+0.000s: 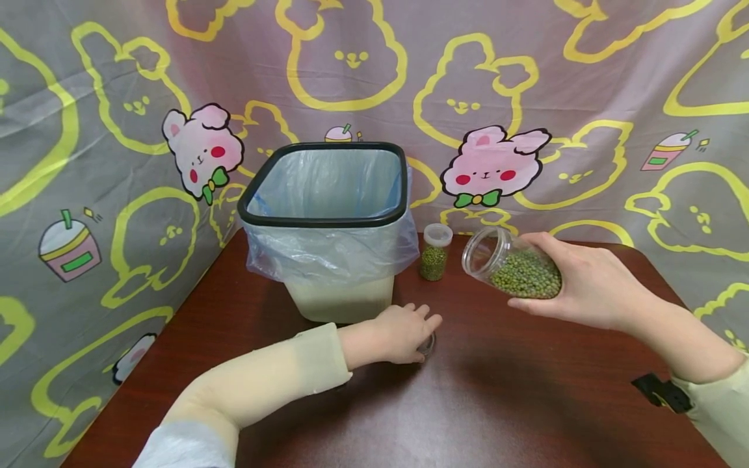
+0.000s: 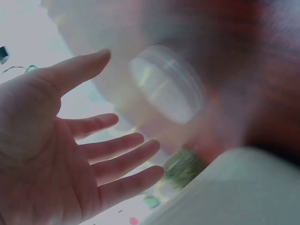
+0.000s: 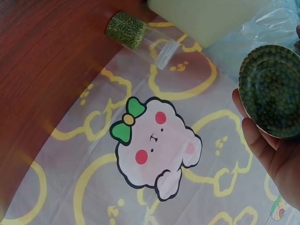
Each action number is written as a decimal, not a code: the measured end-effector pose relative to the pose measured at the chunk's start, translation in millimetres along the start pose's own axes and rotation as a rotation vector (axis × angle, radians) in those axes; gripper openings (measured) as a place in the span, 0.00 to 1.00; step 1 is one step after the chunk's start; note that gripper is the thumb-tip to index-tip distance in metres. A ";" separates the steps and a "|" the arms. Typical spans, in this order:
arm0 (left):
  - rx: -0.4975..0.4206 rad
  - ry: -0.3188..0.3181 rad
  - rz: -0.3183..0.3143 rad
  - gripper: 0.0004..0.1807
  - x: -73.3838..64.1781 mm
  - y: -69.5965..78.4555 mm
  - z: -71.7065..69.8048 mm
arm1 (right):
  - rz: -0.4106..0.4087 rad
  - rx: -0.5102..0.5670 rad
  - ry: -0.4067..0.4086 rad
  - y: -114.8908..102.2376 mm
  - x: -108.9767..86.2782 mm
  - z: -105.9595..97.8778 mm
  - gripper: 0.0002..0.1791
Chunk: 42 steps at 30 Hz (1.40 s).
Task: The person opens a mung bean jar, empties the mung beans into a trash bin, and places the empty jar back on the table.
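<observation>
My right hand (image 1: 591,283) grips a clear plastic jar (image 1: 515,266) part full of green beans, held tilted above the table with its open mouth facing left. The right wrist view shows the jar's round base (image 3: 272,91), beans pressed against it. My left hand (image 1: 404,333) is low over the table in front of the bin. Beside its fingers is a clear round lid (image 1: 428,346), partly hidden by the hand. In the left wrist view the fingers are spread and relaxed, and the blurred lid (image 2: 164,86) appears apart from them.
A pale bin (image 1: 345,299) with a black rim and blue liner bag stands behind my left hand. Right of it stands a smaller lidded jar (image 1: 434,253) of green beans. The brown table (image 1: 445,416) meets a patterned cloth (image 1: 374,78) at the back.
</observation>
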<state>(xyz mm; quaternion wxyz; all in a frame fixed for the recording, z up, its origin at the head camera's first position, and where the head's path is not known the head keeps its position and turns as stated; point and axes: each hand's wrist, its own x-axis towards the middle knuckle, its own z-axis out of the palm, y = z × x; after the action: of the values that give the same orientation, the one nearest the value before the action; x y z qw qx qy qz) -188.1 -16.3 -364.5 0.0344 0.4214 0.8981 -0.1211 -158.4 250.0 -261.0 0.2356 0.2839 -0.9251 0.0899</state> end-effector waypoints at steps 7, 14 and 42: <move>0.030 0.214 0.037 0.28 -23.8 -3.9 -38.6 | 0.014 0.001 0.015 -0.3 0.1 0.1 0.45; 0.058 0.473 0.118 0.23 -53.2 -9.9 -76.9 | 0.042 -0.006 0.009 0.2 2.1 -1.3 0.45; -0.445 0.440 -0.540 0.49 -150.9 -170.3 -124.0 | 0.062 -0.022 0.019 0.8 9.7 -6.0 0.44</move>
<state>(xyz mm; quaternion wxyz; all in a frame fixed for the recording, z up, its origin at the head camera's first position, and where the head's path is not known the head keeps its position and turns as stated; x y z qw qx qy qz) -216.4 -203.5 -187.6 -0.1012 0.1688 0.9666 0.1644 -163.7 247.8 -251.1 0.2448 0.2513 -0.9321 0.0896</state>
